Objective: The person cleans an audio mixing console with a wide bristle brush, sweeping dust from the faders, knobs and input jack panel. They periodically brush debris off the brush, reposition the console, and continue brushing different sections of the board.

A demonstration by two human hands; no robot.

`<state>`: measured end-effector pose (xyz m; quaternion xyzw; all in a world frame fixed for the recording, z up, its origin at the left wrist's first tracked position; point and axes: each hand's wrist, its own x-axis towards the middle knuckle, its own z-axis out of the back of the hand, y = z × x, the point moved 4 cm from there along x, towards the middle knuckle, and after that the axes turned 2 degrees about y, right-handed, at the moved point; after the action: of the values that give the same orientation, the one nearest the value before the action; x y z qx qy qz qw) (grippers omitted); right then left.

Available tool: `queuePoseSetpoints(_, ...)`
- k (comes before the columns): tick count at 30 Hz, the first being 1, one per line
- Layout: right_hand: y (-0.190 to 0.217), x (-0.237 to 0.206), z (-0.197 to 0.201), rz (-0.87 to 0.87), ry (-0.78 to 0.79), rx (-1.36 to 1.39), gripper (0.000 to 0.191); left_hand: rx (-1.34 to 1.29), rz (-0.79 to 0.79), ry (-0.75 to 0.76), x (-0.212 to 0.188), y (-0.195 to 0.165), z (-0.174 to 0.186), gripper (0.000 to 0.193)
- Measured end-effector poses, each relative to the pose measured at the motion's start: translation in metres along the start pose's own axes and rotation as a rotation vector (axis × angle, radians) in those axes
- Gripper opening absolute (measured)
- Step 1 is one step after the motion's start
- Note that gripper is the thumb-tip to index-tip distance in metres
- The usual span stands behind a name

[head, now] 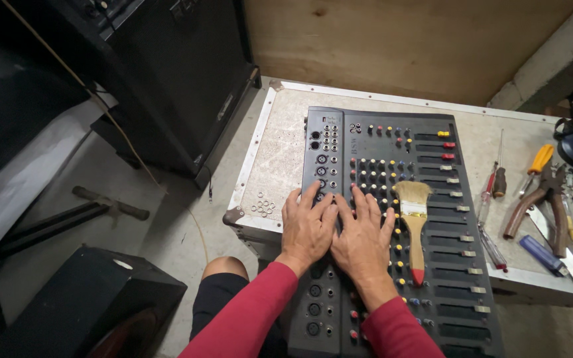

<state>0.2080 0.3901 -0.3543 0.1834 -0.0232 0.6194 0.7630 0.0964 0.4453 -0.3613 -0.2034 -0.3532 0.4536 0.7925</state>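
Speakers: black speaker box (167, 73) far left on the floor, a second one (67, 311) by my knee.
Washers: small pile (263, 207) on the table (280, 142), just left of the mixer.
Mixer (392, 199): dark mixing board on the table, near end hanging over the edge toward me. Long axis runs away from me, slightly tilted.
Left hand (306, 229): flat on the mixer's knob rows, fingers spread, holding nothing.
Right hand (363, 238): flat beside it, touching the left, fingers spread, empty too.
Brush (414, 225): paintbrush lying on the mixer just right of my right hand, bristles away from me, red-tipped handle toward me. Right hand is the nearer one.
Tools: screwdrivers (492, 185), pliers (542, 199) and a utility knife (545, 255) on the table, well right of the mixer.
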Motion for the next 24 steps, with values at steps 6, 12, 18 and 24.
queuePoseSetpoints(6, 0.0001, 0.0011, -0.0040, -0.010, -0.008, -0.015, 0.056, -0.018, -0.022, -0.046, -0.0044, -0.0019, 0.0033, 0.037)
queuePoseSetpoints(12, -0.0027, -0.0016, -0.0030, -0.017, -0.041, 0.066, 0.058, 0.022, -0.009, -0.037, -0.0026, -0.0014, 0.0019, 0.042)
queuePoseSetpoints(18, -0.0010, -0.0012, -0.0009, 0.006, -0.037, 0.014, 0.057, 0.048, -0.005, 0.015, 0.0010, 0.0002, -0.0015, 0.045)
queuePoseSetpoints(24, 0.0000, -0.0001, -0.0012, -0.001, -0.014, -0.012, 0.056, 0.032, -0.009, 0.009, -0.0021, 0.0014, 0.0004, 0.043)
